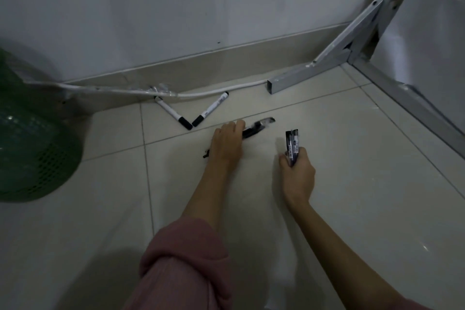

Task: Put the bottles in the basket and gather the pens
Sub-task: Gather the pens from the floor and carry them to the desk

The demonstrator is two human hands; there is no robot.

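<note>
I see a dim corner of a room: a floor of large glossy cream tiles [327,184] with thin dark grout lines, meeting a grey-white wall [151,7] above a beige skirting strip [201,63]. A grey metal angle frame [352,40] leans in the right corner, and a white cable [214,92] runs along the skirting.

My left hand [227,145] lies low on the tiles, fingers closed over a few blurred dark pens [259,127] that stick out toward the frame; I cannot tell whether they are lifted. My right hand [298,173] is clenched around a bundle of dark pens with white labels [292,143], held upright.

2 white markers with black caps [211,108] lie in a V near the cable, caps almost touching. The green plastic mesh basket [37,146] stands at the far left, well apart from both hands. A pink sleeve [186,259] is bunched on the left arm.
</note>
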